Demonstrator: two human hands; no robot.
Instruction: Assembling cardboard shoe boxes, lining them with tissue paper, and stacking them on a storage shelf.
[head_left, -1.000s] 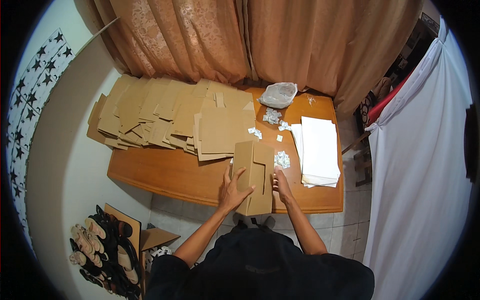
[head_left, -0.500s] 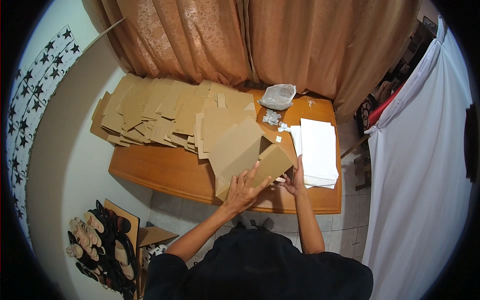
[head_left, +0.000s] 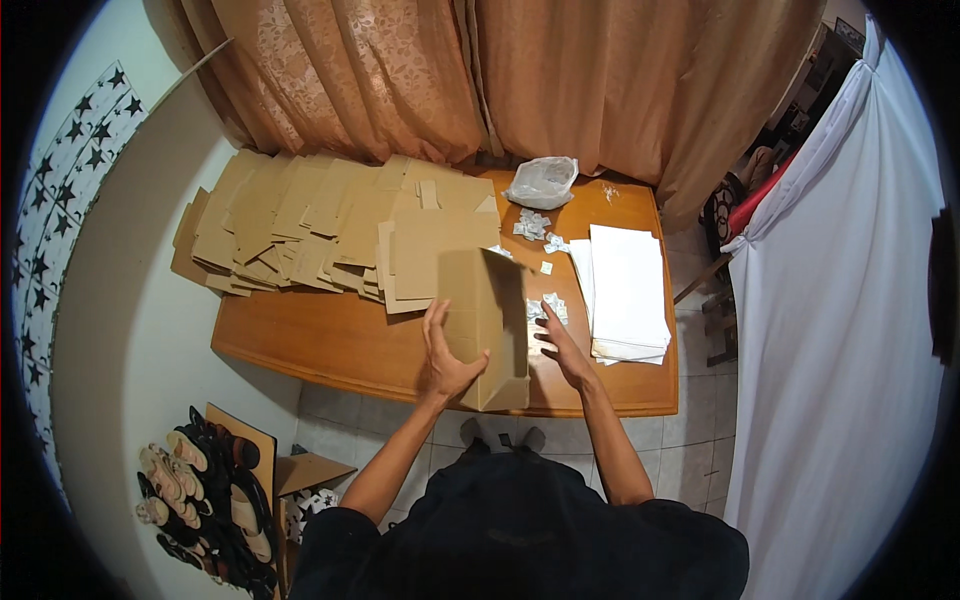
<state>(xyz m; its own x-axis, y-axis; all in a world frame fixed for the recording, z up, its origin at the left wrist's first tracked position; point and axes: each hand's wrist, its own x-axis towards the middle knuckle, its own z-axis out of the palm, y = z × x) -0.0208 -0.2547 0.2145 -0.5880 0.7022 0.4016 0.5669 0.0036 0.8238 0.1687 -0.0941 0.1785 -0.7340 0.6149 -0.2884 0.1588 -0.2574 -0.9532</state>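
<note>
A brown cardboard box [head_left: 466, 320] stands partly folded at the table's near edge, its open side turned to the right. My left hand [head_left: 452, 365] grips its left side, thumb across the near face and fingers along the outer wall. To the right of the box, my right hand [head_left: 565, 352] is open, fingers apart and holding nothing. Just beyond its fingertips lie small white packets [head_left: 556, 308], partly hidden by that hand. Behind the box, flat cardboard pieces [head_left: 345, 225] are heaped in overlapping layers.
On the wooden table [head_left: 300, 335], a stack of white paper [head_left: 628, 290] lies at the right. A clear plastic bag [head_left: 543, 182] and more small packets [head_left: 532, 224] are toward the back. Shoes [head_left: 205, 490] sit on a rack at lower left. Brown curtains [head_left: 580, 85] hang behind.
The box has turned from a slant to nearly straight, and its large panel no longer spreads left. My right hand has come away from it, exposing packets. My left hand has shifted left along the box.
</note>
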